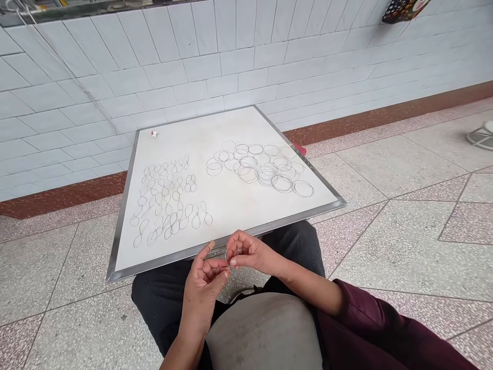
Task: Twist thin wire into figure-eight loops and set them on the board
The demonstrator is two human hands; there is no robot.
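Note:
Over my lap, just off the near edge of the white table (231, 205), my left hand (208, 275) and my right hand (246, 252) meet. Both pinch a thin wire loop (226, 255) between thumb and fingertips. A tan bandage or cover wraps one left fingertip, which points up. Several wire pieces twisted into figure-eights (169, 226) lie in rows on the table's left side. Several round wire rings (282, 183) overlap in a loose spread on the right side.
A small red and white object (154, 134) sits at the table's far left corner. Behind the table stands a white tiled wall (239, 61). A metal rim (323, 207) edges the table. A round stool (483, 136) is at the far right on the floor.

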